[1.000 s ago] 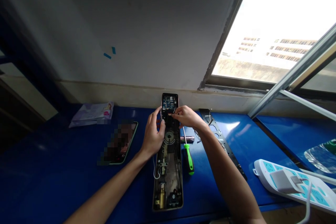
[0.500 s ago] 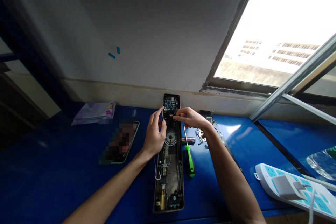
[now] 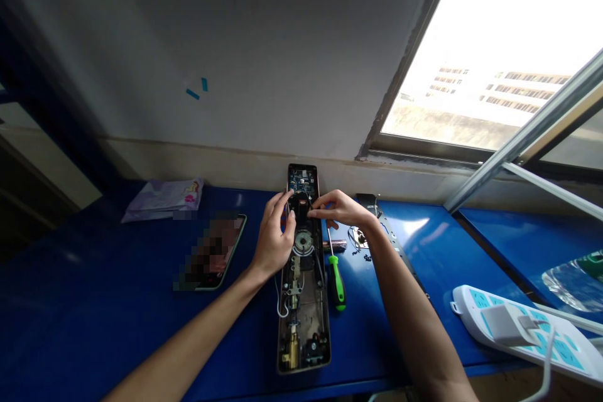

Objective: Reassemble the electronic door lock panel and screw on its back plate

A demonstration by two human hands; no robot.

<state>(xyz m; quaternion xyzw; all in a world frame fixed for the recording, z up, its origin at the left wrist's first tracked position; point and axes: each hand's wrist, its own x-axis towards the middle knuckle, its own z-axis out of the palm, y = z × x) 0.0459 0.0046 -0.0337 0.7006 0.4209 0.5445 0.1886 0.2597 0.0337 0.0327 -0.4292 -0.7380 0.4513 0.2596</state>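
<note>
A long opened door-lock body [image 3: 304,301] lies lengthwise on the blue table [image 3: 94,301], with a blue circuit board [image 3: 301,179] at its far end and brass parts near me. My left hand [image 3: 274,240] rests on the lock's left edge, fingers curled and pinching a thin wire by the board. My right hand [image 3: 339,208] reaches in from the right, fingertips pinched at the same spot just below the board. What the right fingertips hold is too small to make out.
A green-handled screwdriver [image 3: 336,279] lies just right of the lock. A phone [image 3: 214,251] lies to the left, a packet [image 3: 164,196] behind it. A black metal plate [image 3: 391,239] with small screws sits to the right. A white power strip [image 3: 527,333] with a plugged-in charger is at the right edge.
Both hands stay at the far end of the lock; the fingertips have closed in slightly toward the board. The view has shifted a little.
</note>
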